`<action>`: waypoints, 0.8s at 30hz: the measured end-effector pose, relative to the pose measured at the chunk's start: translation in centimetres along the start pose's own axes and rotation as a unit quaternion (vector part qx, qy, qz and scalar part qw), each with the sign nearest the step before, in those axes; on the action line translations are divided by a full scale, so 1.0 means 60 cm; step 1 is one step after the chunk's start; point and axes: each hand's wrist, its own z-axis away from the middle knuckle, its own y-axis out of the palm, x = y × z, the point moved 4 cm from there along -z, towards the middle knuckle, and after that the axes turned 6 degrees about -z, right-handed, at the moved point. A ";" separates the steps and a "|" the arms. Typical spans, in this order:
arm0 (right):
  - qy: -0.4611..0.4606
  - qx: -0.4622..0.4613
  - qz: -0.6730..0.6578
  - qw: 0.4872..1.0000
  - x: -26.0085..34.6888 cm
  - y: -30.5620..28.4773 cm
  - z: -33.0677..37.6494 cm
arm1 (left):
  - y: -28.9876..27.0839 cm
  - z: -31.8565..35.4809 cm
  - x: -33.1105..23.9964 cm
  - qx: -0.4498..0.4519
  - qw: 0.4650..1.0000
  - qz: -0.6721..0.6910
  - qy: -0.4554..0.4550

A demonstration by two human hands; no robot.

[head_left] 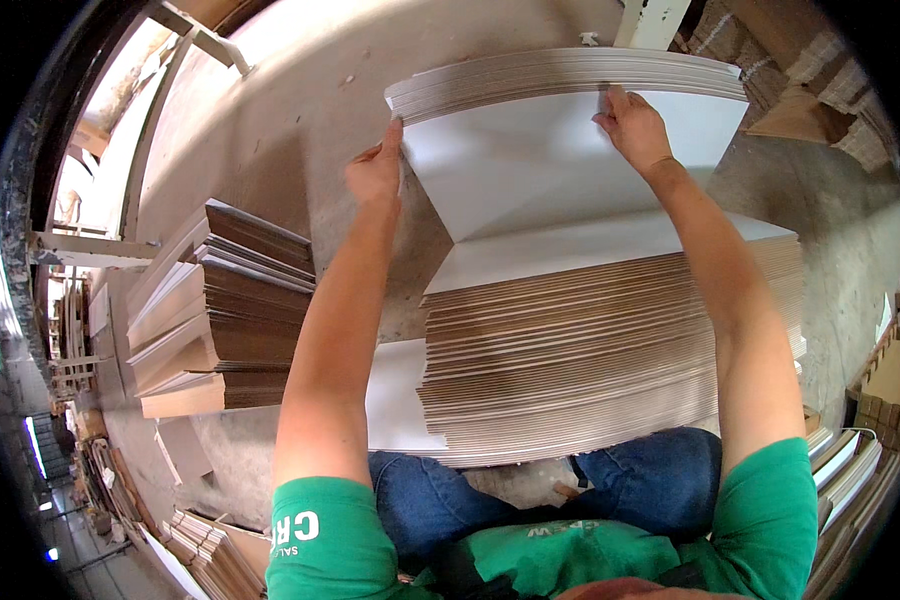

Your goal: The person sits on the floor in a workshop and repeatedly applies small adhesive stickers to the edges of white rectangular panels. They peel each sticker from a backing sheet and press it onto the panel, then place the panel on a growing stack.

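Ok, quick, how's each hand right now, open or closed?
Left hand: partly curled at the left edge of the white-faced boards; grip unclear.
Right hand: partly curled at their far edge; grip unclear.

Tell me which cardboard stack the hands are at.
The far stack, beyond the near stack; only it has the left hand and right hand at its edges.

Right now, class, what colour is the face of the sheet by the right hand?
The sheet is white; the head view shows it best.
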 end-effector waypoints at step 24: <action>-0.054 -0.063 0.042 0.996 -0.004 -0.005 0.014 | 0.016 -0.013 0.002 0.050 0.998 0.038 -0.016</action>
